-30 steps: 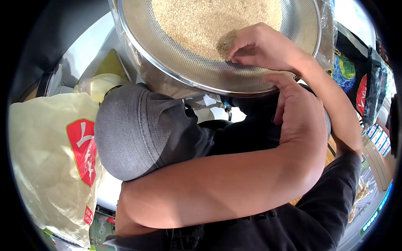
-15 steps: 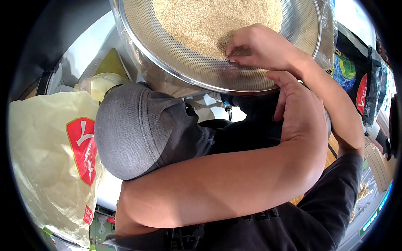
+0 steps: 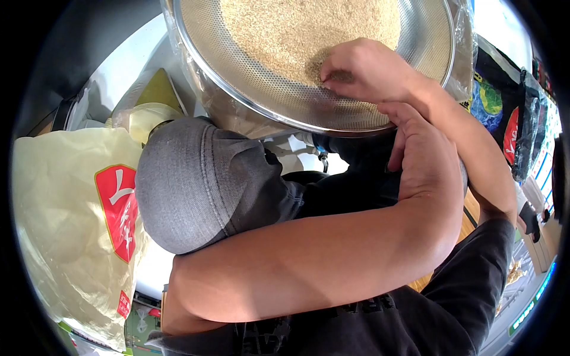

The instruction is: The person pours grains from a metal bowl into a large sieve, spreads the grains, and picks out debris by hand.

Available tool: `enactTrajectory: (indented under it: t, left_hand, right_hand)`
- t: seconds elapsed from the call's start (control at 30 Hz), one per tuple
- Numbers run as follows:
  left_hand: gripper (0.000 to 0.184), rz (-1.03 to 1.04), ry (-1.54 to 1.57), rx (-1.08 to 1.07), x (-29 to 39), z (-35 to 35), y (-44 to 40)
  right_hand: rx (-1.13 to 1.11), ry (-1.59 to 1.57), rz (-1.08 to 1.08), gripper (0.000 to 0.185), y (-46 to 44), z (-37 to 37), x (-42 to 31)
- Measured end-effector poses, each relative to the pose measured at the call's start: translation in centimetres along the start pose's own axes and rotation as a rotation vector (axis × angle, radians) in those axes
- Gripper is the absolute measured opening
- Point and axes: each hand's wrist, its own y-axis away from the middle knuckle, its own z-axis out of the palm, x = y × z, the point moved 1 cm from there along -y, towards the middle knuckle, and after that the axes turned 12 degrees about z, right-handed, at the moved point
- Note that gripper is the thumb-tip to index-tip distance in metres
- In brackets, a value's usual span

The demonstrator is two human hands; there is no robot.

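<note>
A wide perforated metal sieve (image 3: 255, 89) holds a broad heap of pale tan grains (image 3: 297, 35). My right hand (image 3: 362, 68) is over the near edge of the heap, its fingers curled and the fingertips close together; whatever lies between them is too small to make out. Just below it, my left hand (image 3: 409, 139) is beside the sieve's rim and my right forearm, with bent fingers, thumb apart, and nothing visible in it. My left forearm crosses in front of my body.
Clear plastic surrounds the vessel under the sieve. A cream bag (image 3: 65, 225) with a red label stands at the left, near a pale translucent container (image 3: 145, 121). My grey-clad knee (image 3: 178, 184) is between bag and sieve. Dark printed packages (image 3: 499, 113) are at the right.
My right hand has shifted slightly at the edge of the grains, its fingers curling closer. My left hand stays nearly still. At the far right, part of a person has come into view.
</note>
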Motion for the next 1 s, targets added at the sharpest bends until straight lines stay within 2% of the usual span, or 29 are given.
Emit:
enactTrajectory:
  t: [0.07, 0.17, 0.27, 0.33, 0.43, 0.47, 0.5, 0.53, 0.6, 0.67, 0.73, 0.77, 0.8, 0.9, 1.0]
  left_hand:
    - [0.041, 0.046, 0.029, -0.041, 0.1, 0.1, 0.0]
    - [0.042, -0.069, -0.03, 0.075, 0.5, 0.8, -0.2]
    - [0.043, 0.034, -0.036, 0.017, 0.2, 0.8, -0.2]
    - [0.066, -0.017, -0.079, 0.034, 0.3, 1.0, -0.5]
    - [0.066, 0.06, -0.056, -0.028, -0.1, 0.4, -0.3]
    - [0.066, 0.055, -0.054, -0.024, 0.0, 0.5, -0.3]
    - [0.048, 0.029, 0.033, 0.011, 0.0, 0.6, -0.5]
    - [0.039, 0.015, 0.071, 0.034, 0.0, 0.7, -0.6]
    - [0.03, 0.015, 0.134, 0.068, -0.1, 0.8, -0.9]
    - [0.028, 0.038, 0.144, 0.088, 0.0, 1.0, -0.9]
    - [0.025, -0.042, 0.103, 0.097, 0.5, 1.1, -1.0]
    - [0.023, -0.072, 0.082, 0.117, 0.6, 1.2, -1.0]
    - [0.021, -0.102, 0.056, 0.142, 0.8, 1.2, -1.0]
    - [0.018, -0.174, -0.039, 0.244, 1.6, 1.7, -0.9]
    - [0.014, -0.225, -0.118, 0.313, 1.7, 1.9, -1.2]
  right_hand:
    - [-0.008, 0.004, 0.007, 0.014, -0.1, -0.1, -0.3]
    - [-0.022, 0.029, 0.023, 0.015, -0.1, -0.2, -0.8]
    - [-0.047, 0.056, 0.044, 0.016, -0.1, -0.2, -1.1]
    - [-0.066, 0.066, 0.055, 0.016, -0.2, -0.1, -0.8]
    - [-0.01, 0.001, -0.044, 0.014, -0.2, -0.8, -0.7]
    - [-0.069, -0.168, 0.092, 0.012, -0.1, -1.7, -0.8]
    - [-0.126, -0.334, 0.228, 0.009, 0.0, -2.6, -0.9]
    - [-0.124, -0.325, 0.224, 0.009, 0.2, -3.3, -0.7]
    - [-0.108, -0.755, 0.414, 0.012, 1.3, -4.9, 0.3]
    - [-0.013, -0.829, 0.501, 0.014, 3.3, -6.4, 1.4]
    - [0.203, -1.34, 0.509, 0.015, 5.9, -7.4, 3.7]
    - [0.224, -1.341, 0.429, 0.014, 7.3, -7.6, 5.2]
    - [0.25, -1.323, 0.437, 0.014, 8.4, -7.5, 5.6]
    - [0.675, -1.495, 0.631, 0.009, 11.1, -7.2, 5.7]
    - [0.889, -1.577, 0.774, 0.008, 12.6, -6.1, 7.3]
